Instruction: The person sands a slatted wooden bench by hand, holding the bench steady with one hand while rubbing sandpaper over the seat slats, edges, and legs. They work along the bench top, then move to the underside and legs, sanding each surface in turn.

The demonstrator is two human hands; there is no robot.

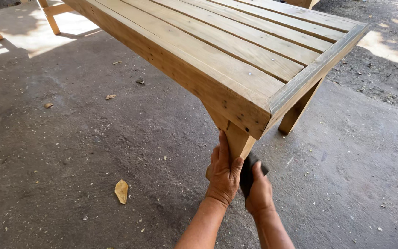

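Both hands sit low at the near corner of the wooden table point(236, 60), on its front leg point(238, 142). I see my left hand point(223, 173) wrapped around the leg, fingers curled shut and thumb up along the wood, which looks like a grip to steady it. My right hand point(259, 191) is closed on a dark sanding pad point(248, 173) pressed flat against the leg's right face, just beside the left thumb. That flat hold keeps the pad's whole surface on the wood. No containers show; only a dry leaf point(121, 191) and scattered sawdust lie on the concrete floor point(70, 152).
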